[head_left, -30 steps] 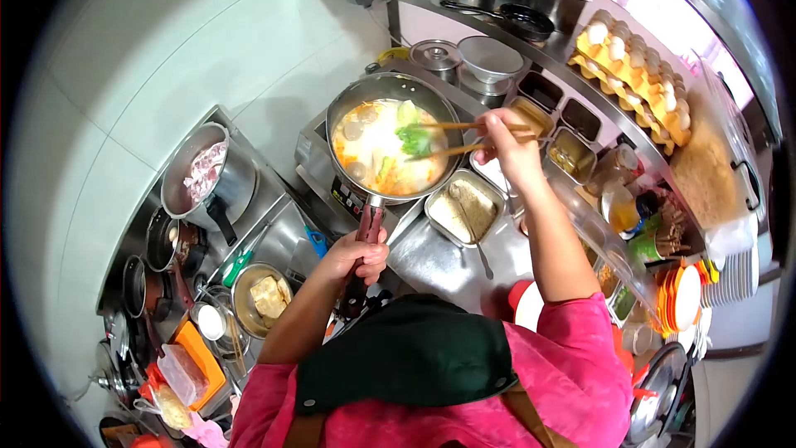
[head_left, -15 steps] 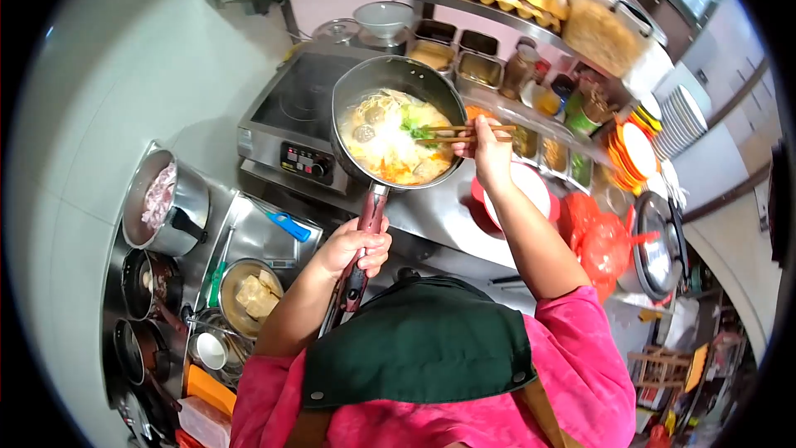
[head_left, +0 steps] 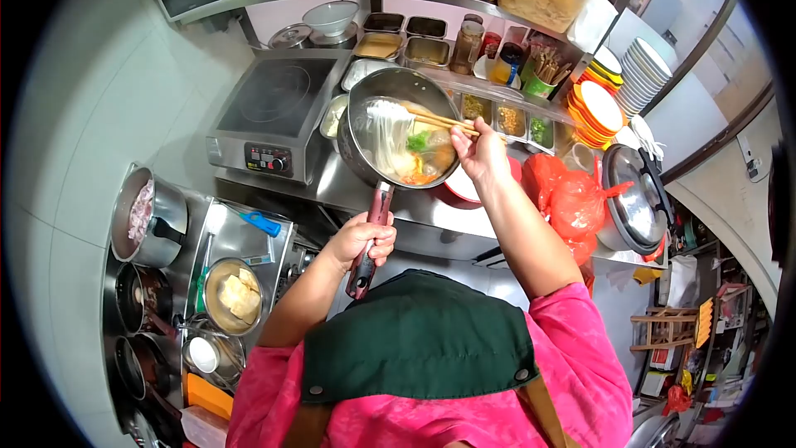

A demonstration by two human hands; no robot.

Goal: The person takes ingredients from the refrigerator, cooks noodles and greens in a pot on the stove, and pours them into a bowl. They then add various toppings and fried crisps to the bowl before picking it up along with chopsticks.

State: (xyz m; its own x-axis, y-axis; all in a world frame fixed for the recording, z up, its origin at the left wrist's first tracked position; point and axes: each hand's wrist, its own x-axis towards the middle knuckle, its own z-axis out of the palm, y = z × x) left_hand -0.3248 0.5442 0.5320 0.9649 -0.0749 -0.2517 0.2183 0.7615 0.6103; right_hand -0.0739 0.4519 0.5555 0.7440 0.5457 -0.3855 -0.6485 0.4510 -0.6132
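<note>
My left hand (head_left: 361, 241) is wrapped round the reddish-brown handle of a dark saucepan (head_left: 356, 149). The pan hangs over the steel counter, to the right of the cooker, tilted a little. In it are broth, white noodles (head_left: 387, 134), green leaves (head_left: 417, 142) and an orange-coloured ingredient. My right hand (head_left: 481, 153) grips a pair of wooden chopsticks (head_left: 437, 121), their tips on the noodles, which hang in a lifted strand. Below the pan and my right wrist, a red bowl with a white inside (head_left: 466, 185) is partly hidden.
An induction cooker (head_left: 267, 98) stands to the left. Topping trays (head_left: 510, 119) line the counter's back, near stacked orange plates (head_left: 597, 108). Red plastic bags (head_left: 574, 203) and a lidded pot (head_left: 634, 191) stand right. Left are a pot of raw meat (head_left: 168, 220) and a bowl (head_left: 225, 319).
The saucepan has moved off the cooker to the right, over the counter by the bowl. My chopsticks now lift noodles up in a strand. My view has shifted.
</note>
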